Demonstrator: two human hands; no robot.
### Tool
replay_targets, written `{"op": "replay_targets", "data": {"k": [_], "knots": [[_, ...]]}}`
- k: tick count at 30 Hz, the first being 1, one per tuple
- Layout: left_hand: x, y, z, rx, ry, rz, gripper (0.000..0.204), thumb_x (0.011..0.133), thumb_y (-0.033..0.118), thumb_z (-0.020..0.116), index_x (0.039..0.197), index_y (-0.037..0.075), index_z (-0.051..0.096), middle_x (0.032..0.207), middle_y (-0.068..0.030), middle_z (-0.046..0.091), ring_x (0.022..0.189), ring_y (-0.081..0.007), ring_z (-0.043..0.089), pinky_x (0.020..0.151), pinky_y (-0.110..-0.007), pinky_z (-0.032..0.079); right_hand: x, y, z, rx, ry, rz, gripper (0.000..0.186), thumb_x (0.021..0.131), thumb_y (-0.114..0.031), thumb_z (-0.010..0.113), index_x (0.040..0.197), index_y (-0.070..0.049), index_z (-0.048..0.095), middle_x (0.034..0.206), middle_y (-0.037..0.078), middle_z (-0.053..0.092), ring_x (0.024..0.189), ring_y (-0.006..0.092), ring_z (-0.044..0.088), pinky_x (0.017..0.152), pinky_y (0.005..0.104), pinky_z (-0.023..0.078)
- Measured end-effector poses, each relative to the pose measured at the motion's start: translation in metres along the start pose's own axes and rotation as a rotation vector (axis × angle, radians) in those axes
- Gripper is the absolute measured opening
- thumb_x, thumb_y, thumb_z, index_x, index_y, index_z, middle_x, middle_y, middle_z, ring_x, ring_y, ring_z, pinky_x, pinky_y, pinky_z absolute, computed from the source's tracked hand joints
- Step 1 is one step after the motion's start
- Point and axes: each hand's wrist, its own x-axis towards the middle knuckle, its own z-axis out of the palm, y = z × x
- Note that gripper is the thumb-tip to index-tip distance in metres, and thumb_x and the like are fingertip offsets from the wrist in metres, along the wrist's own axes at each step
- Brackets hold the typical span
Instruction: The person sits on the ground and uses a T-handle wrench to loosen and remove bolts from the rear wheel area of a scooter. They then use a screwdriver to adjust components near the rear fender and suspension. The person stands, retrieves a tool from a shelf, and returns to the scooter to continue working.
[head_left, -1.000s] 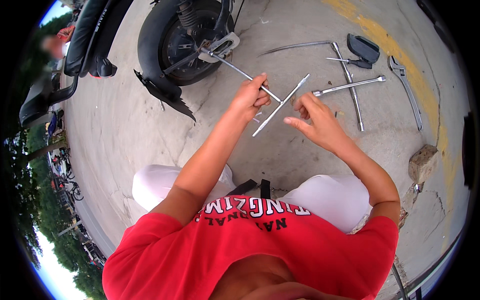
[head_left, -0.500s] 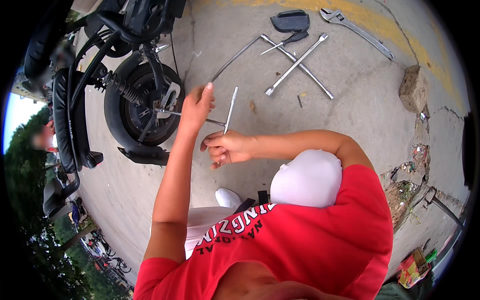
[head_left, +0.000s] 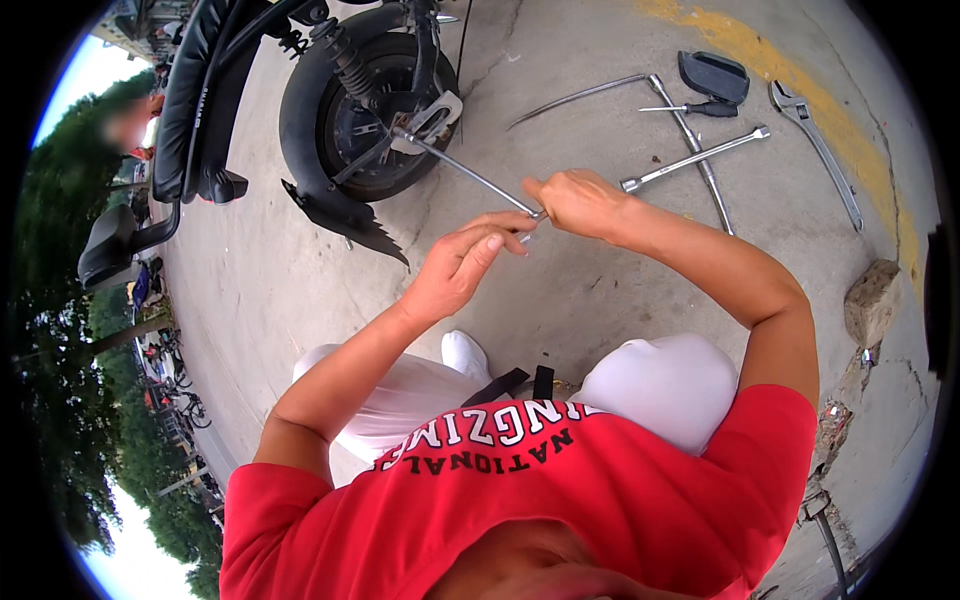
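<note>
A steel T-handle socket wrench (head_left: pixel 470 176) runs from the hub of a scooter-like vehicle's wheel (head_left: pixel 385 110) toward me. Its far end is at the middle of the wheel. My right hand (head_left: pixel 580 203) is closed in a fist around one side of the crossbar. At the bar's other end is my left hand (head_left: pixel 455 268), its fingers bent over the metal and its thumb apart. A short piece of the bar shows by those fingertips; the rest is covered by my hands.
On the concrete to the right lie crossed metal socket bars (head_left: pixel 697 155), a curved rod (head_left: pixel 578 95), a black-handled screwdriver (head_left: pixel 708 108), a black plastic part (head_left: pixel 713 76) and an adjustable wrench (head_left: pixel 820 150). A stone block (head_left: pixel 870 303) sits farther right. A torn black mudguard (head_left: pixel 345 222) hangs below the wheel.
My right hand has moved up and now grips the crossbar from above. My left hand has come down to the bar's other end. The crossbar has turned, and the view has shifted left.
</note>
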Motion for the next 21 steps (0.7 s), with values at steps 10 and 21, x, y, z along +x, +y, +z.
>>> {"op": "replay_targets", "data": {"k": [10,21], "knots": [[0.055,0.015,-0.014,-0.394,-0.458,-1.021,0.022,0.092,0.019,0.049,0.094,-0.002,0.057,0.050,0.0029,0.038,0.038,-0.0068,0.029,0.038,-0.025,0.022,0.001,0.003,-0.001,0.101,0.155,0.000,0.024,0.076,-0.008,0.057,0.099,0.000,0.056,0.089,0.023,0.060,0.091,0.0315,0.060,0.078,0.0414,0.047],[0.040,-0.001,-0.003,-0.134,-0.433,-0.846,0.018,0.088,0.017,0.056,0.085,-0.001,0.058,0.054,-0.0001,0.044,0.044,-0.0112,0.039,0.042,-0.028,0.029,0.018,0.040,0.033,2.414,0.251,0.327,0.031,0.093,-0.030,0.048,0.100,0.000,0.054,0.082,0.006,0.050,0.069,0.0123,0.050,0.060,0.0264,0.045]]}}
